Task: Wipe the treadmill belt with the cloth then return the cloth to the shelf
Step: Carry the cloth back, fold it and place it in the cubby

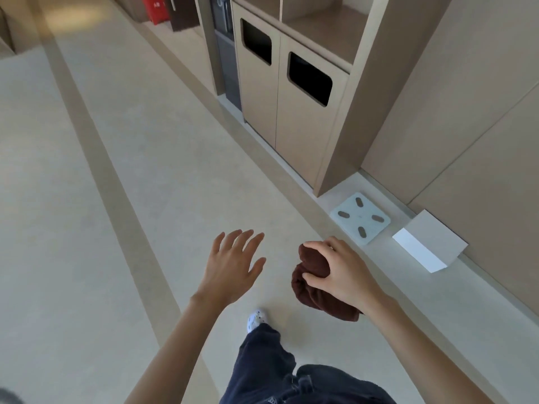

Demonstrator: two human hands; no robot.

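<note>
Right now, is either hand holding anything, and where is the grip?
The right hand grips the brown cloth bunched at its upper part, the rest hanging below. The left hand is open, holding nothing.

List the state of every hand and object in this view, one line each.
Left hand: open, fingers spread, empty.
Right hand: grip closed on the cloth.
Dark brown bunched cloth: held above the floor, crumpled.
White square bathroom scale: flat on the floor ledge by the wall.
Two beige cabinet doors with dark rounded slots: closed.
Open beige shelf above the doors: nothing visible on it.
</note>
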